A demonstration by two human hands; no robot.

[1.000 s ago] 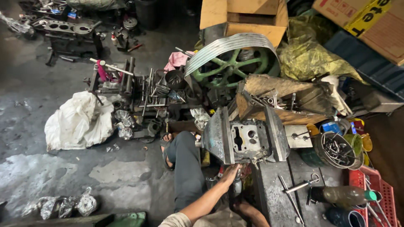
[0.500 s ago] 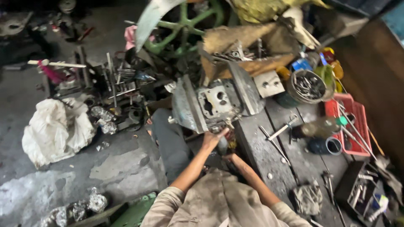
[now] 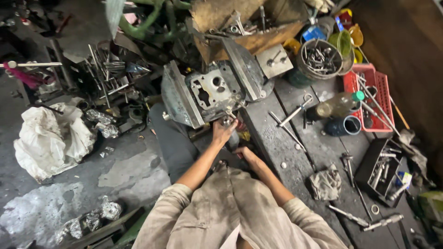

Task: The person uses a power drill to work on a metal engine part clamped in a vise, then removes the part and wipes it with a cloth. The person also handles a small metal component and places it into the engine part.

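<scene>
Workbench (image 3: 295,138) nearer, left hand (image 3: 224,131) higher

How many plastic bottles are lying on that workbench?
1. A clear bottle with a green cap lies on its side on the dark bench, between the red basket and a wrench. Others may be hidden in the clutter.

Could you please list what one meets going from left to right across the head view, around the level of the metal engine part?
White crumpled sack → grey metal engine part → open-end wrench → plastic bottle with green cap → red plastic basket.
</scene>
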